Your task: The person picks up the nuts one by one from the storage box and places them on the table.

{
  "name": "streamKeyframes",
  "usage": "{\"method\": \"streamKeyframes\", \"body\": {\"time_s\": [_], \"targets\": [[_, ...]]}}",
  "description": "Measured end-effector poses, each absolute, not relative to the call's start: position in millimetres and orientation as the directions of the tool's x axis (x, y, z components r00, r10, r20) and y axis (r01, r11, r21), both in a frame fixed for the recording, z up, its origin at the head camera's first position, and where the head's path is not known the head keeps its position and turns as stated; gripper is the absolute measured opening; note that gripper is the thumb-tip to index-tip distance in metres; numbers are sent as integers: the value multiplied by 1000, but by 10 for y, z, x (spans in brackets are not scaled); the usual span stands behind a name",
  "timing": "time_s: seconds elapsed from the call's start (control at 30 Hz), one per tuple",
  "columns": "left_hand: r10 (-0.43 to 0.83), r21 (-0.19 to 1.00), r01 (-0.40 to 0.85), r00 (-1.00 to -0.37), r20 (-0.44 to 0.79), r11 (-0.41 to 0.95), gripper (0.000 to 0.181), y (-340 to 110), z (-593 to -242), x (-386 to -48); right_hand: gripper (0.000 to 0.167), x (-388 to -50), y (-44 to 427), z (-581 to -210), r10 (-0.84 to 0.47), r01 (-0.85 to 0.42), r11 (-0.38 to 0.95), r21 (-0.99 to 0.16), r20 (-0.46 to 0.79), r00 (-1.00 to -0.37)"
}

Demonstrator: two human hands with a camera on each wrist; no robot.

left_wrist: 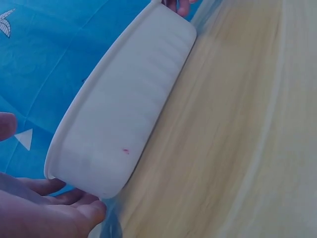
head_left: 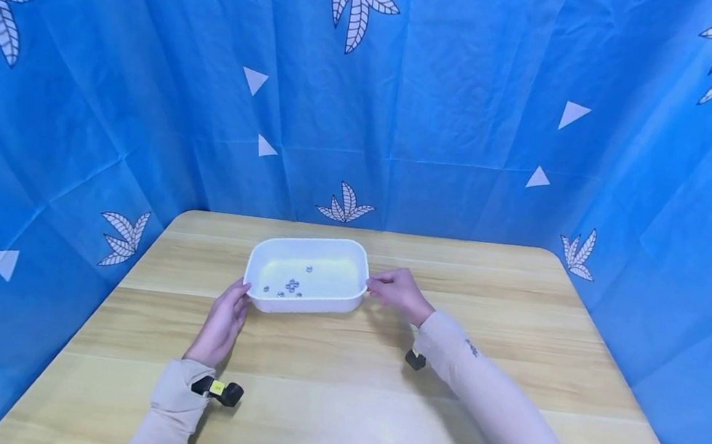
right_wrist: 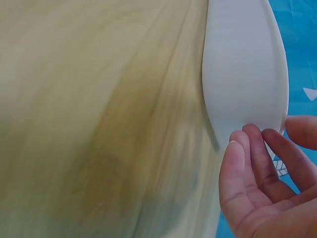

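A white rectangular tub with rounded corners stands between both hands near the far side of the wooden table. Several small shiny grey pieces, too small to name, lie on its floor, mostly toward the left. My left hand holds the tub's left end, thumb by the rim and fingers against the outer wall. At the opposite end my right hand grips the rim between thumb and fingers. The right wrist view shows those fingertips on the outer wall. Whether the tub's base touches the table I cannot tell.
The pale wooden table has rounded far corners. A blue curtain with white leaves and triangles hangs behind it and along both sides. A black wrist strap device sits on the left wrist, another on the right.
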State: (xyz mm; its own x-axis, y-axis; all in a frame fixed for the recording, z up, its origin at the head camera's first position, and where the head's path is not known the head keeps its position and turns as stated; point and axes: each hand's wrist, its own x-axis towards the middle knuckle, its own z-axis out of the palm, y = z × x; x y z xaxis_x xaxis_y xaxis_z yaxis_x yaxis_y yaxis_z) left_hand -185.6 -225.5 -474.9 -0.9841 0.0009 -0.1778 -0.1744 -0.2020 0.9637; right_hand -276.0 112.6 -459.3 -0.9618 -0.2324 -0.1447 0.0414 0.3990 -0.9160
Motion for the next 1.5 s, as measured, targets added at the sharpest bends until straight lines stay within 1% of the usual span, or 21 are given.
{"method": "streamKeyframes", "body": {"time_s": [0.27, 0.47, 0.77, 1.13, 1.27, 1.5], "targets": [[47, 971, -167, -986, -162, -172, 67, -2151, -4761, -1778, 34, -2684, 1268, -4644, -222, 53, 380, -924, -146, -964], [48, 970, -179, -984, -174, -165, 68, -2104, -4759, -1769, 36, -2608, 1352, -4636, -231, 44, 380, -924, -141, -963], [64, 972, -185, -982, -178, -146, 65, -2001, -4765, -1800, 36, -2544, 1515, -4653, -202, 76, 378, -923, -162, -966], [65, 973, -176, -984, -168, -147, 65, -1959, -4782, -1830, 35, -2494, 1545, -4670, -172, 108, 373, -921, -183, -968], [71, 975, -174, -984, -166, -136, 65, -1930, -4781, -1834, 38, -2498, 1579, -4692, -172, 108, 356, -928, -179, -969], [85, 976, -180, -982, -171, -121, 63, -1884, -4788, -1866, 41, -2447, 1649, -4698, -168, 131, 282, -951, -183, -969]]}}
